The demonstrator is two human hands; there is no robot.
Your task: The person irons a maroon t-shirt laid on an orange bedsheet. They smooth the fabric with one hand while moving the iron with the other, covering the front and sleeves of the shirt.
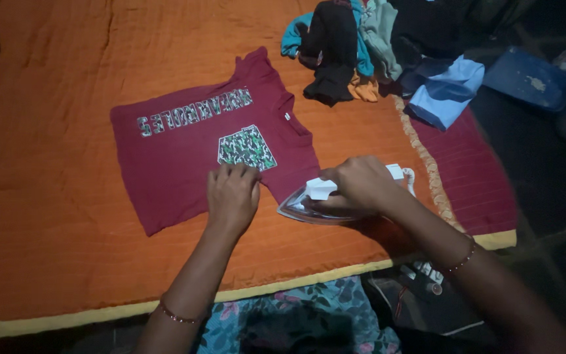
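We see an orange quilted blanket (54, 216), yellow-edged along the near side, with wide bare room to the left. On it a maroon T-shirt (178, 164) lies flat, with a camouflage patch and lettering. A heap of clothes (375, 46) sits well apart at the far right. Our left hand (232, 195) presses flat, fingers together, on the shirt's near sleeve. Our right hand (360, 183) grips the white iron (312, 202), just beside the sleeve.

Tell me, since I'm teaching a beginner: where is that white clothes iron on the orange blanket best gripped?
By its top handle, from above. The white clothes iron lies soleplate down on the orange blanket, its nose towards the maroon T-shirt; the right hand wraps the handle so.
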